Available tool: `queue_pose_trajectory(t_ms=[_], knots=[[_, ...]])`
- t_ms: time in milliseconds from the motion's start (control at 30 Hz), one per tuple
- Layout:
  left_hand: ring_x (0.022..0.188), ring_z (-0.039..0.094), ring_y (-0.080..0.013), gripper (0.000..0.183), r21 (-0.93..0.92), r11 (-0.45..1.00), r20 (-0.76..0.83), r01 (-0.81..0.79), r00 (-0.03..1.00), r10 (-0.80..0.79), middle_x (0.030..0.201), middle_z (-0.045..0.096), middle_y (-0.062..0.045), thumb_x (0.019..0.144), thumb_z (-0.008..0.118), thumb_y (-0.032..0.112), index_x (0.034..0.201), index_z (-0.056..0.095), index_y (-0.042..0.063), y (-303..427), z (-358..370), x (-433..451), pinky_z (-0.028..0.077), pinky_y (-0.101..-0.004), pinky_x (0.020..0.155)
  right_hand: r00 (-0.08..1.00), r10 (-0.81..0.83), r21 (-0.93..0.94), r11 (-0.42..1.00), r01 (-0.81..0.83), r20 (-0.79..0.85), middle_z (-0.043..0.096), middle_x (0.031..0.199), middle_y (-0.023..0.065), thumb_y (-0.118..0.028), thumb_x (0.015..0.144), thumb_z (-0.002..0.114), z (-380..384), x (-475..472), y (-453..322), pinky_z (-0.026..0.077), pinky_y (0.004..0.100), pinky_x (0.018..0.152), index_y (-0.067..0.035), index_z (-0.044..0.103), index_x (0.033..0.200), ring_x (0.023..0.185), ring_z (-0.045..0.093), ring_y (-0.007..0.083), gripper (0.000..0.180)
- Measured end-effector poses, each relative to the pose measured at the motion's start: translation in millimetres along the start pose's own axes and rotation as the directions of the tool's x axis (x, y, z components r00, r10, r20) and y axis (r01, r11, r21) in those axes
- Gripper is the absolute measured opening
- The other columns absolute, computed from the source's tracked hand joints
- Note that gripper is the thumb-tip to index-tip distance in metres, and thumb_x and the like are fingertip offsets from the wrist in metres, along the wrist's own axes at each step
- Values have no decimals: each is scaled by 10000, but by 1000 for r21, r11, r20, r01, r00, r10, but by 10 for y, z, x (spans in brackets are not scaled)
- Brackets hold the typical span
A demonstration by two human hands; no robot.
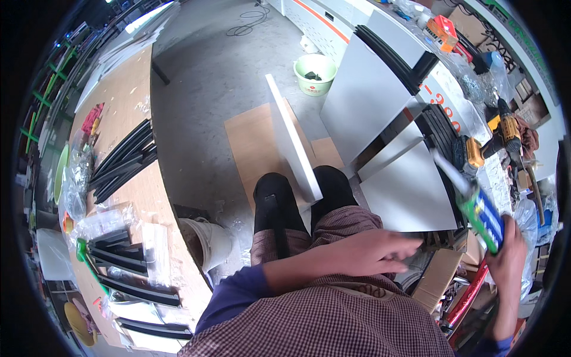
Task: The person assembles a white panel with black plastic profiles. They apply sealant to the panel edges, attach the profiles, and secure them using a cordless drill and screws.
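My right hand [511,254] grips the lower end of a green and blue sealant cartridge [484,218], whose pale nozzle [448,169] points up and to the left. Below that hand, a shiny red tube [468,292] slants down into the clutter; whether it joins the cartridge I cannot tell. My left hand [379,252] reaches across my lap, somewhat blurred, its fingers apart and nothing in them. A white panel [294,147] stands on edge between my knees, over a flat cardboard sheet [250,138] on the floor.
On the left, a wooden workbench [129,178] bears black strips [125,160] and plastic bags. White panels [370,89] stand at the right beside a cluttered bench with a yellow and black cordless drill [508,129]. A pale green bucket [315,76] and a white bucket [214,243] stand on the floor.
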State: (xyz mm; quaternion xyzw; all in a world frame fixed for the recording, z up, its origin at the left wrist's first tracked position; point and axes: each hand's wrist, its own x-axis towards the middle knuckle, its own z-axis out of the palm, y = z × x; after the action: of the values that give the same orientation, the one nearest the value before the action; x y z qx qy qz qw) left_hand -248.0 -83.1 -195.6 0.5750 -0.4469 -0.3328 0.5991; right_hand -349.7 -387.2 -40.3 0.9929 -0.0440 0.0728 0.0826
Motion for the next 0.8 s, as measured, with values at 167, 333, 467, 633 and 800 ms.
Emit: queue_pose_trajectory(t_ms=[167,333,467,633,800], knots=[[1225,529,-227,696,-207,869,-563,-449,781,270,1384,478,-189,1002,570,363,1493,231,5,315,-96,462,472,-349,955,977,-173,261,945,200,-122,639,1020,249,-11,666,733,-49,1075,-1216,523,473,783,-29,440,1315,925,628,456,711],[1121,523,-164,578,-362,622,-860,-694,506,63,1236,543,-113,1012,546,416,1353,383,-22,394,-652,687,429,-327,969,873,-397,203,865,459,-282,632,1027,232,-103,695,765,84,1576,-1991,527,467,747,-71,440,1328,915,644,427,712],[902,631,-207,390,19,985,-878,-171,469,98,1039,660,-125,954,643,294,1200,567,2,152,-1311,255,503,-349,825,956,-248,465,836,292,-155,661,977,271,-92,755,718,48,1843,-1973,527,501,760,-85,410,1343,889,644,473,664],[947,692,-288,249,-81,904,-986,420,-164,-12,964,720,-183,894,699,212,1044,683,15,-546,-2732,-444,536,-371,821,967,-216,449,856,255,-137,659,946,268,-71,736,710,228,1959,-1677,533,475,752,-62,401,1321,866,652,476,662],[940,681,-341,364,-142,732,-982,667,-186,-21,975,711,-195,933,624,370,1028,682,24,-941,-3506,-286,532,-443,823,973,-213,500,834,231,-95,659,950,252,-57,728,712,482,2099,-1649,547,452,749,-40,402,1310,870,671,449,660]])
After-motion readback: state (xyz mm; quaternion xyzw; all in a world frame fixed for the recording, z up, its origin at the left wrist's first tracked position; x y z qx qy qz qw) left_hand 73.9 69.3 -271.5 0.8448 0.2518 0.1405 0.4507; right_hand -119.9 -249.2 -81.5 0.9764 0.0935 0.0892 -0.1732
